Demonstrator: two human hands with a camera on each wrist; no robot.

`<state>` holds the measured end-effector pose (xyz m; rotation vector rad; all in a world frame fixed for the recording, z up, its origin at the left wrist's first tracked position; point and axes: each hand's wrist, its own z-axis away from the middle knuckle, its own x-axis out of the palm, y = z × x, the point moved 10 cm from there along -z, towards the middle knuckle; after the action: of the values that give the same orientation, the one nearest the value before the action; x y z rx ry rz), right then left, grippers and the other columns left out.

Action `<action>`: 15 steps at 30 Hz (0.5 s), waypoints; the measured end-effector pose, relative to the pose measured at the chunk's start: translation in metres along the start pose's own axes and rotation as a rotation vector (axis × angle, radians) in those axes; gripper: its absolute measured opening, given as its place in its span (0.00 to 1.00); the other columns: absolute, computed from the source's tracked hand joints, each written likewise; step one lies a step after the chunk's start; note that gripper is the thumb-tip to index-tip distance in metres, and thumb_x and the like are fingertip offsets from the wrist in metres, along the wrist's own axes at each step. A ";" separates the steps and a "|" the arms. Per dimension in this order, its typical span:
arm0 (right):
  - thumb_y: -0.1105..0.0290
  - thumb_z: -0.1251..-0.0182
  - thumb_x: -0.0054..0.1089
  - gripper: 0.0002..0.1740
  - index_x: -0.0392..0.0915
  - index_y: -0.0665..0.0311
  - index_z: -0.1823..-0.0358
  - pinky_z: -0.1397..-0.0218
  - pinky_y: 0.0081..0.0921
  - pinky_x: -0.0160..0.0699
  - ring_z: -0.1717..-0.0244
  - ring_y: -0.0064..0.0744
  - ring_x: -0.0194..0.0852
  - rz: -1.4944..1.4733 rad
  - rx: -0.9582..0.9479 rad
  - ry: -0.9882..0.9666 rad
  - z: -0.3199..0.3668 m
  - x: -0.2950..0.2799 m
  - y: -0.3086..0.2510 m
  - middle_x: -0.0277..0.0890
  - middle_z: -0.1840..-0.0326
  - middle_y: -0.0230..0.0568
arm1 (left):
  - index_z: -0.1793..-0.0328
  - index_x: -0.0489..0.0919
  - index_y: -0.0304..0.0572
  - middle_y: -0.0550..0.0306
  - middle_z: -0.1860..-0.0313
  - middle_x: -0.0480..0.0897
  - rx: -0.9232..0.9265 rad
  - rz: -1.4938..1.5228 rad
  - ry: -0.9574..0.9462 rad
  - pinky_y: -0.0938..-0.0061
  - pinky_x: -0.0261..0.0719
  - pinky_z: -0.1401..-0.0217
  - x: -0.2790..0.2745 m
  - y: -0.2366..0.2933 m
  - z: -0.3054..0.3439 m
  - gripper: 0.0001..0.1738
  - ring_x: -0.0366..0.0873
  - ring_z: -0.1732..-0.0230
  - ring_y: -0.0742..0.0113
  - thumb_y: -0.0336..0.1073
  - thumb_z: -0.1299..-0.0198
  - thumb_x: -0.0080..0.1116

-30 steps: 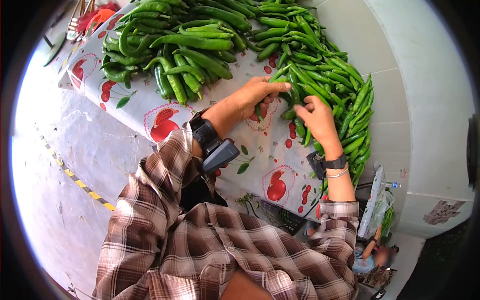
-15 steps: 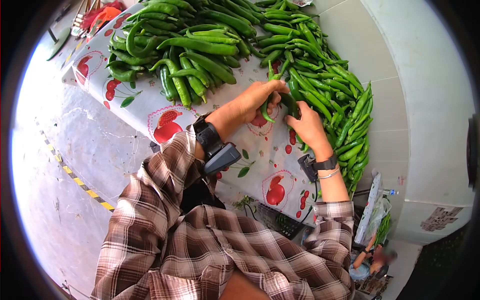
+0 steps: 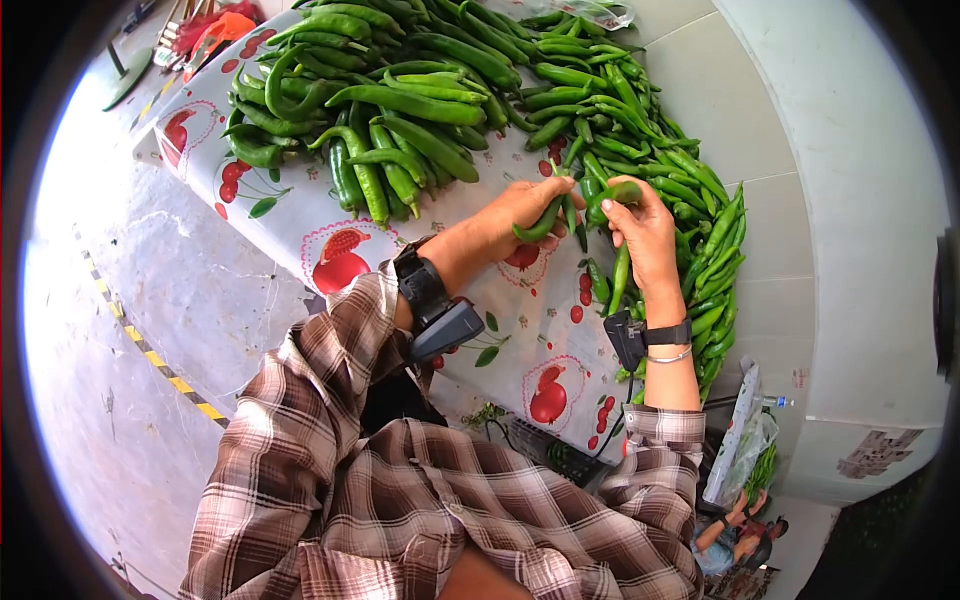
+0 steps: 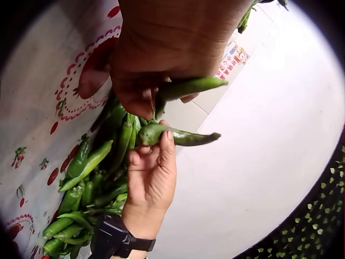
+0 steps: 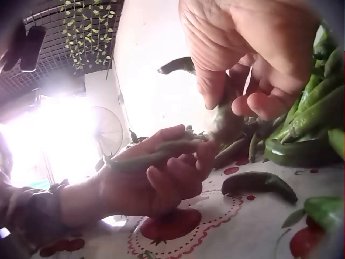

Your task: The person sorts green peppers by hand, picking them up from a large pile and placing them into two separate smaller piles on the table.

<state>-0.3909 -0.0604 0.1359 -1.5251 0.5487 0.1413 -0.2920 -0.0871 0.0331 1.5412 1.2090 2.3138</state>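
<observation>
My left hand [image 3: 515, 217] is curled round green peppers, with a curved one [image 3: 540, 222] hanging across its fingers. Close beside it, my right hand [image 3: 645, 230] pinches another green pepper [image 3: 622, 192] between thumb and fingers. In the left wrist view, the right hand [image 4: 151, 181] holds its pepper [image 4: 186, 137] just below the pepper [image 4: 194, 88] in the left hand. The right wrist view shows the left hand [image 5: 156, 181] palm up with slim peppers [image 5: 143, 162] along it; the right hand [image 5: 253, 54] is above, its fingertips on a pepper's thick end.
A long pile of small green peppers [image 3: 700, 240] runs down the table's right side. Larger peppers [image 3: 430, 100] are heaped at the back left. Patterned cloth [image 3: 500, 385] covers the table. A crate [image 3: 560, 455] and two other people are at the lower right.
My right hand has risen slightly from beside the left hand and now holds a pepper up between its fingers. The peppers in my left hand lie at a different angle.
</observation>
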 end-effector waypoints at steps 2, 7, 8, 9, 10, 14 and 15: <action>0.79 0.43 0.62 0.15 0.76 0.63 0.54 0.75 0.12 0.66 0.74 0.12 0.66 0.047 -0.024 -0.021 -0.003 0.006 -0.004 0.71 0.70 0.25 | 0.47 0.77 0.40 0.57 0.67 0.79 0.002 -0.006 -0.012 0.78 0.76 0.74 -0.002 -0.003 -0.003 0.22 0.74 0.70 0.75 0.50 0.35 0.47; 0.85 0.49 0.61 0.20 0.75 0.62 0.53 0.57 0.24 0.74 0.61 0.28 0.73 0.477 -0.509 0.079 0.013 0.025 -0.061 0.70 0.55 0.36 | 0.50 0.75 0.35 0.51 0.61 0.80 -0.086 0.147 0.009 0.69 0.83 0.63 0.001 -0.010 -0.004 0.23 0.79 0.65 0.65 0.49 0.32 0.43; 0.85 0.51 0.60 0.22 0.75 0.62 0.52 0.55 0.26 0.74 0.58 0.33 0.73 0.565 -0.603 0.091 0.020 0.033 -0.072 0.70 0.55 0.39 | 0.50 0.75 0.35 0.51 0.61 0.80 -0.088 0.148 0.009 0.69 0.83 0.63 -0.002 -0.014 -0.008 0.23 0.79 0.65 0.65 0.49 0.32 0.43; 0.87 0.51 0.57 0.23 0.74 0.61 0.51 0.52 0.29 0.74 0.52 0.41 0.72 0.648 -0.644 0.053 0.027 0.044 -0.078 0.70 0.53 0.43 | 0.52 0.75 0.35 0.50 0.61 0.80 -0.062 0.249 -0.058 0.67 0.84 0.61 0.000 -0.017 -0.015 0.24 0.80 0.64 0.63 0.51 0.32 0.43; 0.87 0.49 0.53 0.23 0.73 0.62 0.50 0.51 0.29 0.74 0.51 0.42 0.74 0.681 -0.659 -0.013 0.029 0.053 -0.073 0.70 0.49 0.44 | 0.53 0.75 0.35 0.49 0.61 0.80 -0.037 0.350 -0.125 0.64 0.85 0.59 0.007 -0.011 -0.013 0.24 0.81 0.63 0.61 0.52 0.32 0.42; 0.85 0.45 0.50 0.22 0.73 0.64 0.47 0.52 0.29 0.76 0.55 0.39 0.76 0.588 -0.519 -0.070 0.027 0.047 -0.057 0.74 0.50 0.45 | 0.56 0.74 0.34 0.48 0.64 0.80 -0.028 0.465 -0.088 0.64 0.85 0.61 0.006 -0.006 -0.009 0.20 0.81 0.64 0.58 0.48 0.34 0.50; 0.85 0.44 0.49 0.22 0.73 0.65 0.47 0.53 0.29 0.76 0.56 0.38 0.77 0.556 -0.499 -0.032 0.023 0.037 -0.056 0.75 0.52 0.46 | 0.58 0.74 0.34 0.49 0.68 0.79 -0.017 0.447 -0.041 0.67 0.85 0.64 0.001 -0.004 -0.007 0.18 0.81 0.66 0.58 0.46 0.37 0.55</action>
<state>-0.3292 -0.0505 0.1701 -1.8068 0.9522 0.7768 -0.2996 -0.0876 0.0296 2.0131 0.9020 2.5188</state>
